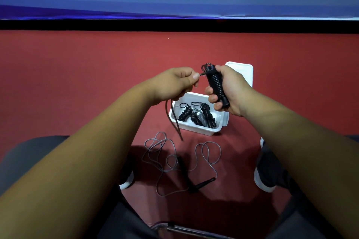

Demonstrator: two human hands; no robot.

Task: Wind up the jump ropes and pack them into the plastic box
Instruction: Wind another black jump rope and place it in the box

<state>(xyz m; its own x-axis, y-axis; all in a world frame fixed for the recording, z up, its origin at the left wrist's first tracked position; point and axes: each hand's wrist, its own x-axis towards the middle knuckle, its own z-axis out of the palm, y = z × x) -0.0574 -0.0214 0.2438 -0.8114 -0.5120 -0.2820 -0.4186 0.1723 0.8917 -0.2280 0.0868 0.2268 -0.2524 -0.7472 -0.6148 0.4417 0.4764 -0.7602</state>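
My right hand (231,91) grips a black jump rope bundle (215,83), its cord wound in tight coils round the handles. My left hand (174,83) pinches the free cord of that rope beside the bundle's top; the loose cord (173,118) hangs down from my left fist. Below the hands stands a white plastic box (198,129) on the red floor, with wound jump ropes (196,115) lying inside. A grey-corded jump rope (171,161) with black handles lies unwound on the floor between my feet.
The box's white lid (242,72) lies on the floor behind my right hand. My shoes (268,176) stand on either side of the loose rope. A metal chair frame (180,228) shows at the bottom edge. A black strip and a blue wall close off the far side.
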